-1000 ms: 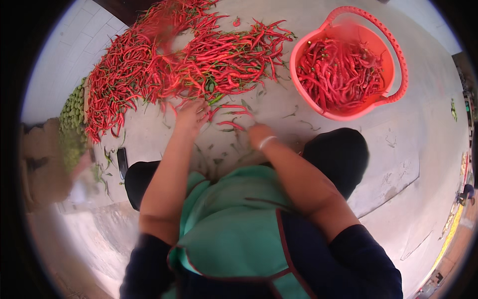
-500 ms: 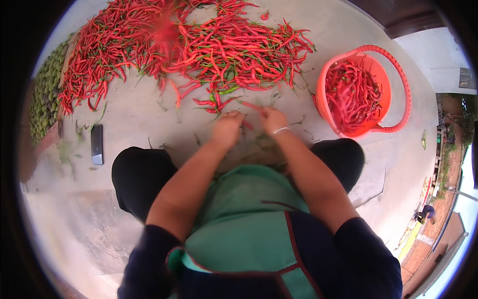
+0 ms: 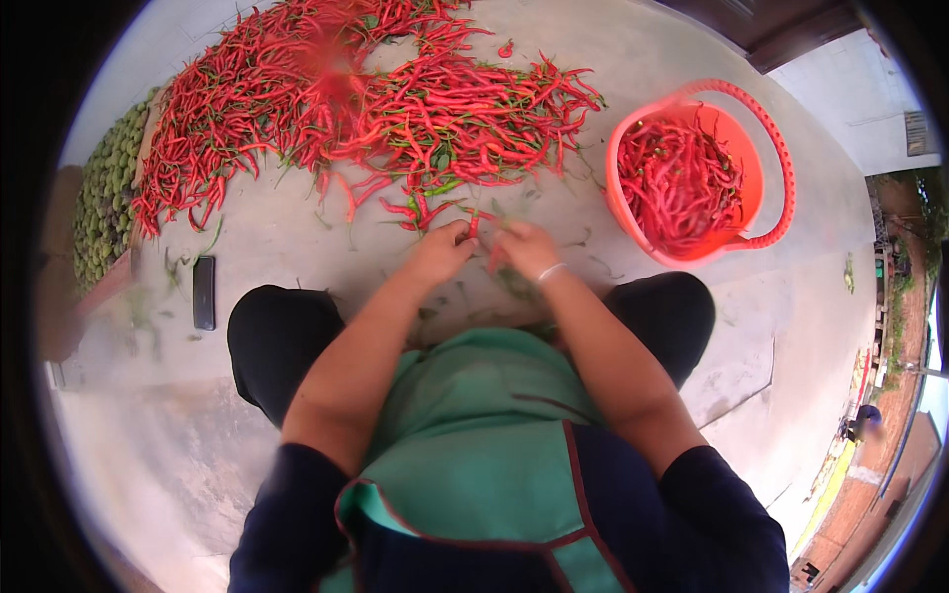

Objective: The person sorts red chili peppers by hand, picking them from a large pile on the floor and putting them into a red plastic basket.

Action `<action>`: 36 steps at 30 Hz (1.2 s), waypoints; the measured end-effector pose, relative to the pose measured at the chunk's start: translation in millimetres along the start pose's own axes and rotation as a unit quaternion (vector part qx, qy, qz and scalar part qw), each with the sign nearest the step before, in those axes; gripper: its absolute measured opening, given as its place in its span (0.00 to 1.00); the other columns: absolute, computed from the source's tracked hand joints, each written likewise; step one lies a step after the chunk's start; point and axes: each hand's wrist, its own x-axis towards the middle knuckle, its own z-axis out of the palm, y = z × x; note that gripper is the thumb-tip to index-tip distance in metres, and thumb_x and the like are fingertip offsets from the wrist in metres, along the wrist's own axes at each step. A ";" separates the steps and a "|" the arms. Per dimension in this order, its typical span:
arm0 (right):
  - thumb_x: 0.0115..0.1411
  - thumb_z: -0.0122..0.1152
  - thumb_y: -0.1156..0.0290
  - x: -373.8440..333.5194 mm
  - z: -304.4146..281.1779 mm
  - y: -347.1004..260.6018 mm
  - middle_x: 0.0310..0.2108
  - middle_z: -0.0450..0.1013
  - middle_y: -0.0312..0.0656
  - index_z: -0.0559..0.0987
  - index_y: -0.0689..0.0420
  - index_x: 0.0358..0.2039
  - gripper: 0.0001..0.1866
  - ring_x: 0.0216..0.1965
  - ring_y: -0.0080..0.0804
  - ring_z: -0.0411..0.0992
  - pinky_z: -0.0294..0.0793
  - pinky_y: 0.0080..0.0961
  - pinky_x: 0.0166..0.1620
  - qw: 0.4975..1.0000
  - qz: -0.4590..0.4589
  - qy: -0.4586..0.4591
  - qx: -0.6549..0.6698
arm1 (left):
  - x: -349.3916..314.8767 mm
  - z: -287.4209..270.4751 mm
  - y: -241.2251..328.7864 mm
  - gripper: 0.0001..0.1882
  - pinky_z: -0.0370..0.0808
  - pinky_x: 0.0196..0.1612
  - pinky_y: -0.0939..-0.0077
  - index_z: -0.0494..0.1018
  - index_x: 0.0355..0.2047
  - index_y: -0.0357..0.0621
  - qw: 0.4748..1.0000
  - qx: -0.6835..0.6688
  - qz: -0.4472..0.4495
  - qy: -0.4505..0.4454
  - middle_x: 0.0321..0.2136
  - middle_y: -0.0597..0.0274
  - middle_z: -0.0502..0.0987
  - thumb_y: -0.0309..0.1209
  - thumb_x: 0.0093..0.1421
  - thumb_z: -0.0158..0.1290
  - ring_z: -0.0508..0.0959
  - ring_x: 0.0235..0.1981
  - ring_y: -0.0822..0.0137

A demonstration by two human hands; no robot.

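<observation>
Though blurry, probably chillies [image 3: 474,226] between hands [image 3: 443,253]

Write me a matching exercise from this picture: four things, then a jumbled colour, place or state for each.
1. Phone
2. Bucket
3. Apron
4. Wristband

A. Green with dark red edging
B. White, around the right wrist
C. Dark, left of the left knee
D. Holding red chilies

Pairs: 1-C, 2-D, 3-A, 4-B
</observation>
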 end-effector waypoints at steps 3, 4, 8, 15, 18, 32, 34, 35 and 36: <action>0.56 0.52 0.66 6.7 11.2 -0.8 0.24 0.71 0.34 0.75 0.60 0.33 0.11 0.25 0.18 0.69 0.69 0.17 0.29 0.992 -0.005 -0.040 0.121 | -18.9 11.7 4.1 0.09 0.66 0.24 0.78 0.70 0.35 0.43 0.996 -0.082 0.024 0.009 0.21 0.67 0.71 0.34 0.57 0.46 0.68 0.24 0.78; 0.57 0.51 0.65 6.5 13.8 -0.4 0.25 0.71 0.34 0.75 0.60 0.34 0.11 0.25 0.18 0.69 0.69 0.17 0.29 0.988 0.007 -0.055 0.141 | -22.3 8.5 4.7 0.09 0.66 0.24 0.79 0.70 0.36 0.44 0.996 -0.083 0.015 -0.005 0.22 0.67 0.71 0.34 0.58 0.45 0.68 0.24 0.77; 0.58 0.50 0.63 1.5 18.9 -3.1 0.25 0.70 0.33 0.75 0.59 0.38 0.14 0.25 0.18 0.67 0.68 0.15 0.29 0.969 0.044 -0.104 0.220 | -26.2 2.3 -7.2 0.11 0.65 0.26 0.83 0.70 0.36 0.44 0.992 -0.110 0.026 -0.052 0.23 0.67 0.72 0.36 0.60 0.43 0.68 0.25 0.77; 0.58 0.51 0.62 -10.8 5.7 -16.2 0.24 0.70 0.32 0.77 0.59 0.37 0.14 0.24 0.17 0.65 0.66 0.14 0.28 0.979 0.002 -0.108 0.174 | -26.6 -5.2 3.5 0.13 0.65 0.26 0.84 0.69 0.35 0.41 0.978 -0.144 -0.020 -0.152 0.24 0.66 0.72 0.38 0.62 0.41 0.69 0.25 0.77; 0.57 0.53 0.63 -8.6 7.1 -19.2 0.24 0.70 0.33 0.77 0.61 0.35 0.14 0.24 0.16 0.65 0.66 0.16 0.27 0.981 -0.016 -0.100 0.164 | -23.6 3.7 2.0 0.13 0.65 0.26 0.84 0.69 0.34 0.41 0.942 -0.286 -0.093 -0.153 0.23 0.66 0.72 0.38 0.62 0.41 0.69 0.25 0.77; 0.45 0.58 0.70 53.1 15.6 46.2 0.30 0.69 0.42 0.73 0.55 0.25 0.06 0.33 0.42 0.69 0.70 0.34 0.36 0.864 -0.336 -0.024 -0.374 | -1.4 -38.6 -21.3 0.09 0.69 0.24 0.75 0.69 0.30 0.39 0.984 -0.026 -0.174 0.002 0.21 0.61 0.72 0.33 0.54 0.48 0.72 0.22 0.69; 0.45 0.59 0.70 58.7 20.3 26.4 0.31 0.69 0.42 0.73 0.55 0.27 0.07 0.35 0.41 0.68 0.70 0.33 0.37 0.881 -0.303 -0.019 -0.363 | 7.7 -56.8 -43.8 0.08 0.71 0.30 0.67 0.71 0.32 0.47 0.963 0.132 -0.034 0.234 0.23 0.56 0.75 0.31 0.49 0.49 0.75 0.28 0.58; 0.45 0.59 0.70 67.2 24.8 16.3 0.33 0.69 0.42 0.73 0.55 0.28 0.08 0.36 0.40 0.68 0.70 0.33 0.38 0.898 -0.253 0.017 -0.359 | 14.2 -62.4 -55.0 0.09 0.71 0.31 0.65 0.71 0.32 0.48 0.956 0.173 -0.024 0.234 0.25 0.56 0.75 0.30 0.49 0.50 0.75 0.29 0.57; 0.45 0.59 0.70 76.0 29.3 12.4 0.34 0.69 0.42 0.73 0.56 0.29 0.09 0.37 0.40 0.68 0.70 0.33 0.39 0.912 -0.202 0.054 -0.353 | 20.7 -66.9 -67.1 0.10 0.71 0.32 0.64 0.71 0.33 0.49 0.949 0.215 -0.016 0.232 0.26 0.56 0.75 0.30 0.48 0.50 0.75 0.29 0.55</action>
